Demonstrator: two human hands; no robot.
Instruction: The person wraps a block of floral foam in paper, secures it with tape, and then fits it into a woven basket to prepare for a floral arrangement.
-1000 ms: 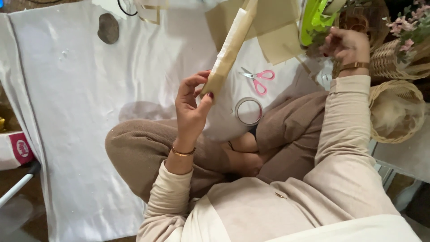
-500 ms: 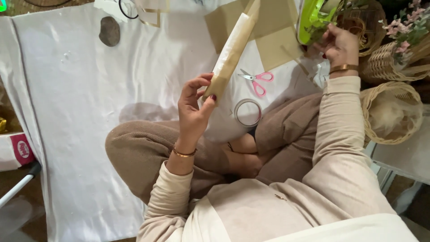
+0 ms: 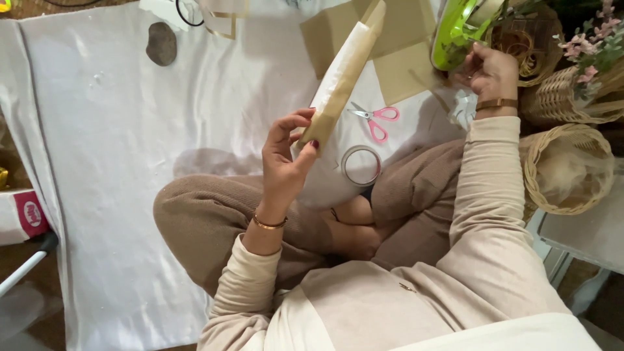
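Her left hand [image 3: 286, 162] pinches the lower end of a brown paper cone [image 3: 344, 75], fingers closed on it, the cone rising past her fingertips. Just beyond lie pink scissors [image 3: 376, 119]. Her right hand [image 3: 489, 71] grips a green tape dispenser [image 3: 458, 29].

Left hand [image 3: 284, 166] pinches a paper-wrapped roll [image 3: 343, 75] upright; right hand [image 3: 489, 73] grips, apparently, a green tool [image 3: 458, 29].

left hand [image 3: 284, 159]: raised, fingers pinched | right hand [image 3: 489, 73]: extended forward, fingers curled (partly hidden)
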